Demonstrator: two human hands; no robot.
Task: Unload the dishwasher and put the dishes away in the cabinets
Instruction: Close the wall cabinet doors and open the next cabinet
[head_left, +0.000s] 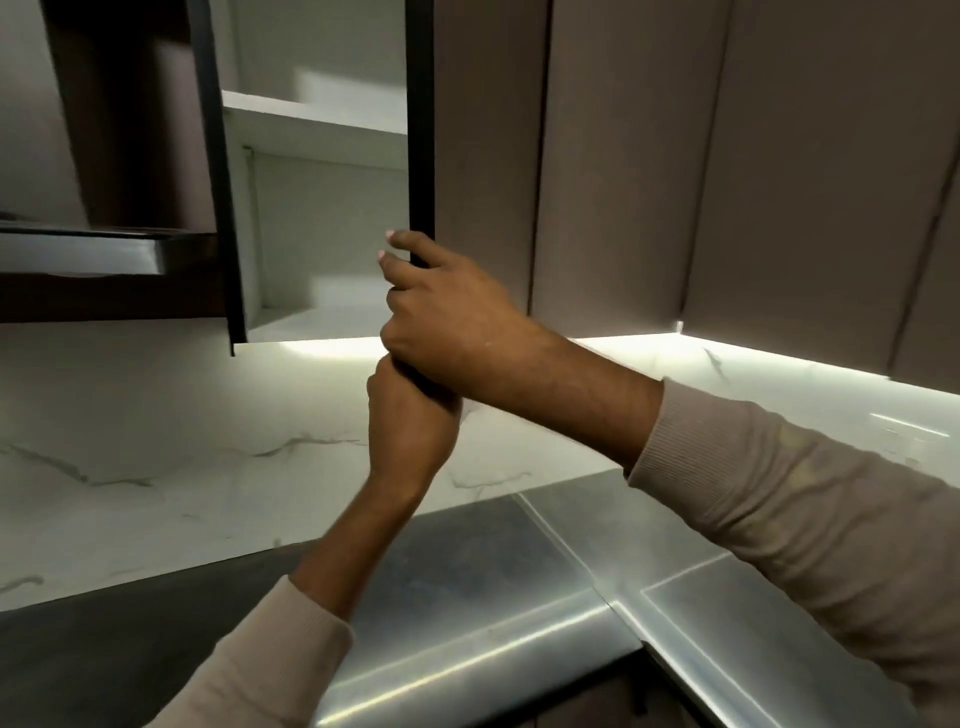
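Note:
An upper cabinet (322, 218) stands open, showing white shelves with no dishes on them. Its brown cabinet door (488, 156) swings out to the right, its dark free edge facing me. My right hand (447, 312) grips that edge near the bottom, fingers wrapped around it. Directly beneath, touching it, my left hand (410, 415) is curled shut around a dark bit that looks like the door's lower corner; the corner itself is mostly hidden. Neither hand holds a dish.
More shut brown cabinet doors (779, 182) run to the right, with a light strip underneath. A dark range hood (83, 254) hangs at the left. Below are a marble backsplash (156, 441) and a steel L-shaped counter (519, 582).

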